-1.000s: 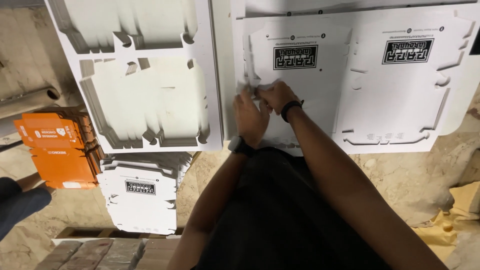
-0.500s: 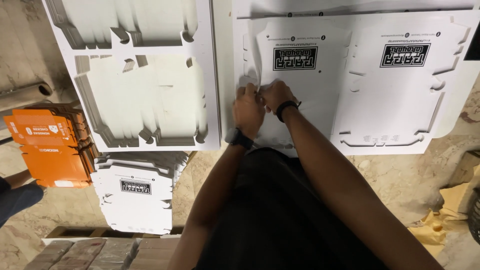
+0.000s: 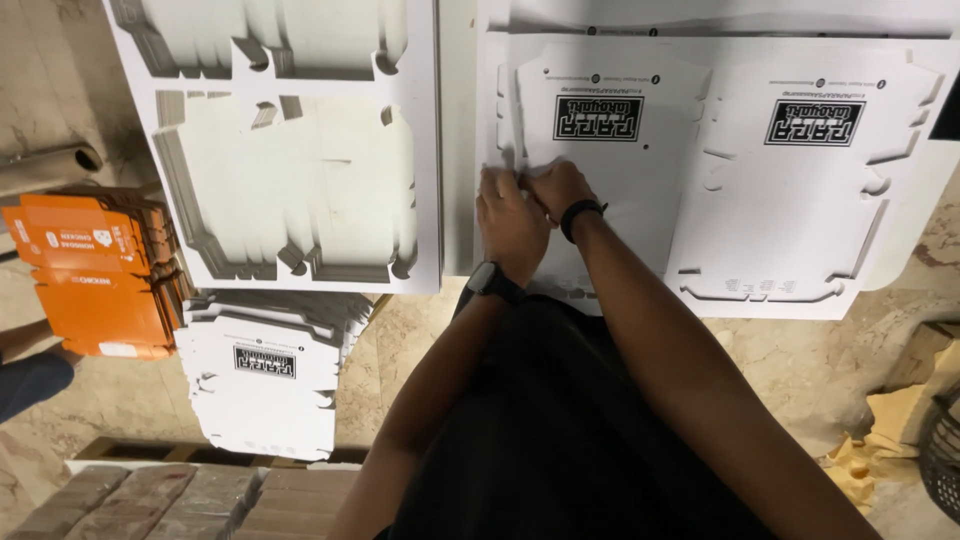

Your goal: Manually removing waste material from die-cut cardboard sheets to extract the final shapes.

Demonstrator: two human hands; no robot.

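Barely shifted since before, left hand (image 3: 512, 222) and right hand (image 3: 556, 188) pinch the die-cut carton blank (image 3: 610, 190)'s left edge with closed fingers; tearing it from the white sheet (image 3: 900, 250) seems underway, needing a steady pull.

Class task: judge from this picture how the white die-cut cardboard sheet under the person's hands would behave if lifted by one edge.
The white die-cut sheet looks thin and wide, so it would probably sag and flex. Its cut outlines suggest the box blanks could tear loose under strain. Being flat card, it is likely light for its area, sliding easily off the stack where the left hand and right hand press.
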